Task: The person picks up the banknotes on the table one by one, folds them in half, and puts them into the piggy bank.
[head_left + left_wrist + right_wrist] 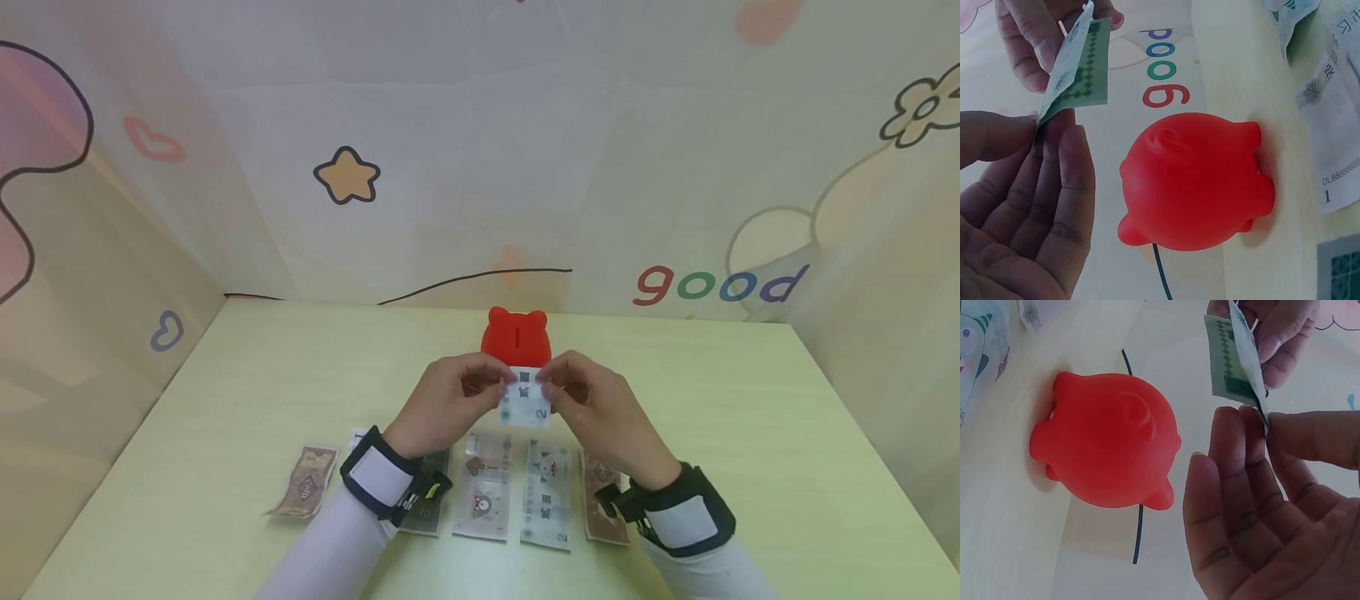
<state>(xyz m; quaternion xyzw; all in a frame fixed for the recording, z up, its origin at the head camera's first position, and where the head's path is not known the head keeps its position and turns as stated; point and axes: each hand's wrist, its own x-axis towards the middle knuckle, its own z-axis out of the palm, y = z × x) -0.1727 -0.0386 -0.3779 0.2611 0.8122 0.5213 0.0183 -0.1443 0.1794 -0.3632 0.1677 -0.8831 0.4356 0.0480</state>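
Observation:
Both hands pinch a small folded play banknote (525, 412), printed pale green with a "2". My left hand (448, 404) grips its left edge between thumb and fingers, and my right hand (600, 412) grips the right edge the same way. In the left wrist view the banknote (1088, 69) looks folded over, its two layers slightly apart. Just beyond the hands stands a red piggy bank (516, 337) with a dark slot on top. From the right wrist view the piggy bank (1107, 440) rests upright on the table, apart from the fingers.
Several notes lie in a row nearer me: a brown note (306, 482) at left, a dark green note (426, 508) partly under the left wrist, a pinkish note (482, 492), a pale green note (546, 500) and another brown note (600, 500). A printed cloth (450, 125) hangs behind the table.

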